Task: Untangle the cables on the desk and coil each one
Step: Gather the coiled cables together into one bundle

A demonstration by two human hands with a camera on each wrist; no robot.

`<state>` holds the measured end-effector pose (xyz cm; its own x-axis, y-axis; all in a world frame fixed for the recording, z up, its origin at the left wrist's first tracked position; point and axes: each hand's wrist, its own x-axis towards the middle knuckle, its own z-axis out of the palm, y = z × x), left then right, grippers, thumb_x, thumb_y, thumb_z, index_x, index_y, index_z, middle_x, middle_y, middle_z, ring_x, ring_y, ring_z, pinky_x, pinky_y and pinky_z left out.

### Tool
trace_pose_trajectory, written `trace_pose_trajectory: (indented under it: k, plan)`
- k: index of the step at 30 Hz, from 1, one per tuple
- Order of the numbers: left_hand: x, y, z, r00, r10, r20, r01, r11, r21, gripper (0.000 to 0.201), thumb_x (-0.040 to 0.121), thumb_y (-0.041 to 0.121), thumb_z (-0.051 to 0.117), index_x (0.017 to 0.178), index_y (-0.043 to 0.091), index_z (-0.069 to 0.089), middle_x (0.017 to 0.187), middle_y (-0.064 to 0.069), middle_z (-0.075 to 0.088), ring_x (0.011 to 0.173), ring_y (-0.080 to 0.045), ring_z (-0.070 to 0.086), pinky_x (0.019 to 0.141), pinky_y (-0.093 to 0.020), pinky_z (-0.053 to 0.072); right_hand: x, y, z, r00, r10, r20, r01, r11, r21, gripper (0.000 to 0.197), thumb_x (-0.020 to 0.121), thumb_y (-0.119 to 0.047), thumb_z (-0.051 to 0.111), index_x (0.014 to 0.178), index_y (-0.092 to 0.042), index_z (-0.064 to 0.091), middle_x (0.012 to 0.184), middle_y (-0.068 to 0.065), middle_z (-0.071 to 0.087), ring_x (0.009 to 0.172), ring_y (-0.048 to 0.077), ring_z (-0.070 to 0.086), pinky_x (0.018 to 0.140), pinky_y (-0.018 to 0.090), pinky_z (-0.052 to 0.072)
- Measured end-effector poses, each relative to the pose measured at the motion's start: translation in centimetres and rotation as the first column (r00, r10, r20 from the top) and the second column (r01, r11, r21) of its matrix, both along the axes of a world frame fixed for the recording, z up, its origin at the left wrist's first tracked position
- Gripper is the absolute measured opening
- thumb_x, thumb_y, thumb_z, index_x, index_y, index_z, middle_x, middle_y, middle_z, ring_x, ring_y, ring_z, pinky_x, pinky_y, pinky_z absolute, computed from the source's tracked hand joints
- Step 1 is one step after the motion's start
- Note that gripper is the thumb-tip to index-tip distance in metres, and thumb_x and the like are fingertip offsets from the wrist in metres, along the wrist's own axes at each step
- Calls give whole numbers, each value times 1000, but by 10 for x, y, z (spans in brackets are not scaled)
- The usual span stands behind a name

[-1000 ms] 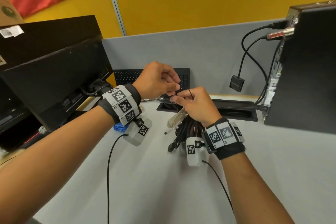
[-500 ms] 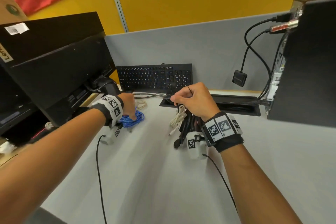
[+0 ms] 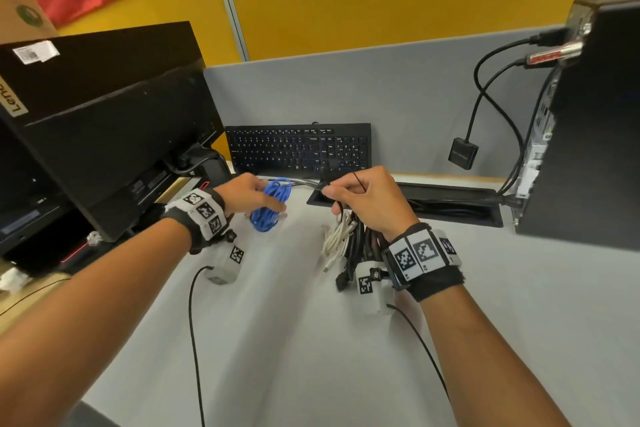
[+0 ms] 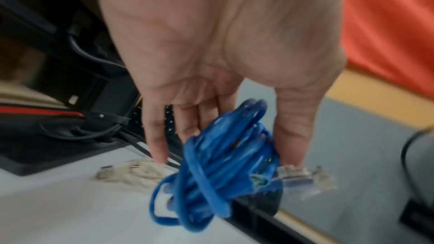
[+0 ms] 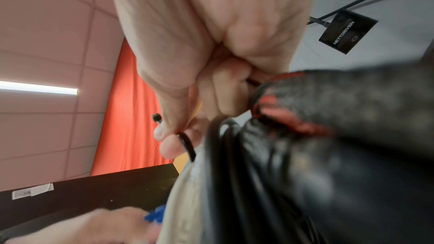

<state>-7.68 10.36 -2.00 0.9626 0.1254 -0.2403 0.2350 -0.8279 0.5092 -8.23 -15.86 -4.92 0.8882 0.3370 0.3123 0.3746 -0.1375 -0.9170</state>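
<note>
Blue cable coil (image 3: 270, 203) in L hand (image 3: 247, 196); bundle (image 3: 349, 243) in R hand (image 3: 372, 203).

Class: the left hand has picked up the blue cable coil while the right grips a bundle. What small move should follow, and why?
Probably carry the blue cable coil over to the bundle: the left hand holds it off the desk, and the right hand pinches an unfastened black tie.

the blue cable (image 4: 218, 164) has a smooth, glossy plastic jacket and clear plastic plugs (image 4: 305, 177) at its ends; the desk (image 3: 294, 340) is a matt grey surface with a pale wood-look edge; the partition (image 3: 381, 90) looks like matt grey cloth; the keyboard (image 3: 298, 149) and monitor back (image 3: 114, 135) are matt black plastic; the bundle of cables (image 5: 317, 155) is black and cream rubbery plastic, one with a woven red-and-black sheath; the cable tie (image 5: 186, 144) is smooth black plastic
</note>
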Motion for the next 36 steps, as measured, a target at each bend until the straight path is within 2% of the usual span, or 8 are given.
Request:
trace_pose_trajectory:
  k: [2,6,11,16,24,27,31,36]
  plan:
    - [-6,-9,12,998,-13,66,31,960,-277,25,84,17,79,102,0,74,107,-18,74,104,-34,69,100,-46,54,0,-1,0,1000,5,-26,-5,1000,-12,11,89,-21,77,84,-12,81,64,7,73,63,22,63,78,47,58]
    - [-15,-26,28,972,-152,179,219,862,-458,23,85,4,73,108,0,73,109,-21,73,100,-29,70,101,-45,51,0,-4,2,998,12,-57,-15,998,-63,12,86,-20,80,78,-11,80,64,5,74,62,20,63,73,39,57]
    - [-17,-49,36,940,-227,254,321,839,-439,29,85,1,73,112,11,73,112,-11,75,106,-26,71,98,-39,53,-1,-6,4,997,15,-76,-23,994,-106,15,86,-21,79,75,-11,80,63,3,74,60,11,60,70,29,53]
    - [-19,-53,43,918,-278,283,382,812,-441,32,85,0,72,116,7,71,114,-13,74,108,-30,70,98,-41,54,-1,-8,3,996,13,-88,-22,995,-97,17,86,-22,80,73,-11,80,63,3,73,58,13,57,66,29,50]
    - [-24,-43,41,915,-332,228,402,785,-472,33,84,-17,63,116,-10,64,121,-29,65,107,-38,65,101,-49,49,-1,-4,0,993,2,-115,1,1000,25,18,87,-18,78,72,-9,79,67,12,74,65,26,57,70,38,49]
    - [-25,-41,36,905,-378,197,423,746,-514,21,90,-4,64,109,-12,65,125,-19,67,112,-31,66,99,-41,53,-1,-3,0,996,7,-88,-1,998,60,18,88,-16,77,74,-5,79,70,17,74,67,30,63,79,51,56]
    - [-23,-44,29,957,-242,160,287,712,-640,35,95,29,61,109,-1,73,117,-19,72,108,-31,70,89,-32,58,-2,-2,-1,997,10,-75,-3,996,88,17,89,-17,76,76,-5,79,71,17,74,79,48,69,88,63,53]
    - [-16,-48,21,953,-197,229,292,797,-529,18,97,5,60,98,11,77,101,-14,77,90,-24,75,75,-29,60,-3,-3,-1,997,50,-57,-47,997,62,14,89,-16,76,77,-10,80,72,15,75,88,53,66,87,64,52]
